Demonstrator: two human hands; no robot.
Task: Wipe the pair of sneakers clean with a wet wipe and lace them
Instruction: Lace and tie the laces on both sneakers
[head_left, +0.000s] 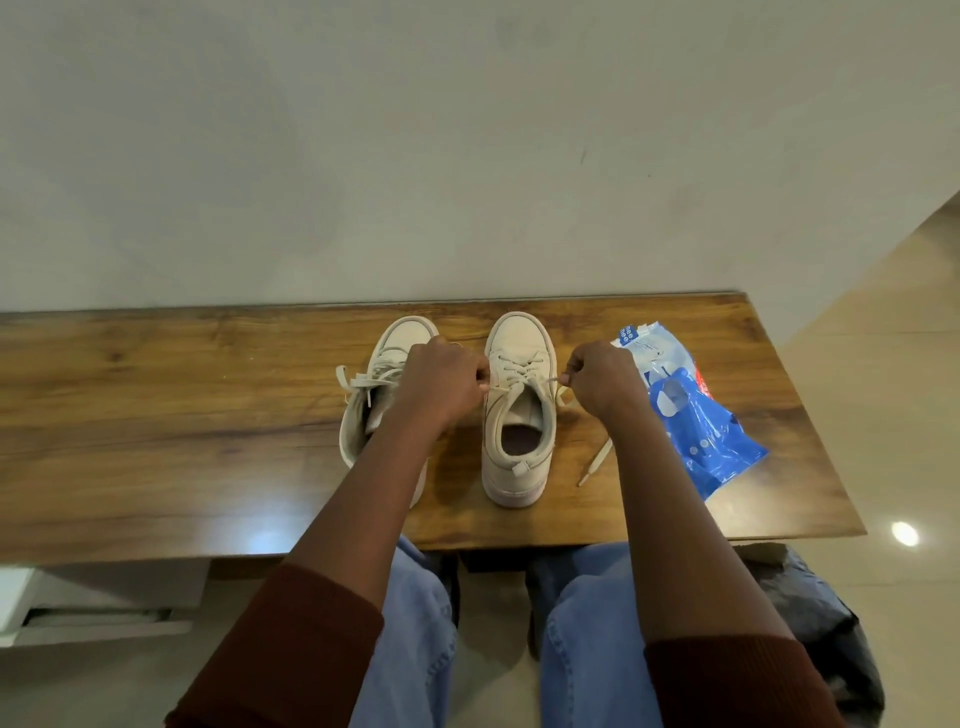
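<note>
Two off-white sneakers stand side by side on the wooden table (156, 415), toes toward the wall. The right sneaker (519, 415) has a cream lace (519, 371) crossed through its eyelets. My left hand (441, 379) pinches the lace end at the shoe's left side. My right hand (602, 376) pinches the other lace end at its right side; that loose end trails down to the table (595, 462). The left sneaker (382, 374) is partly hidden behind my left forearm, and its lace ends hang loose (353, 382).
A blue and white pack of wet wipes (685, 410) lies on the table right of the shoes. A pale wall stands right behind the table. My knees in blue jeans are under the front edge. A dark bag (831, 623) sits on the floor at right.
</note>
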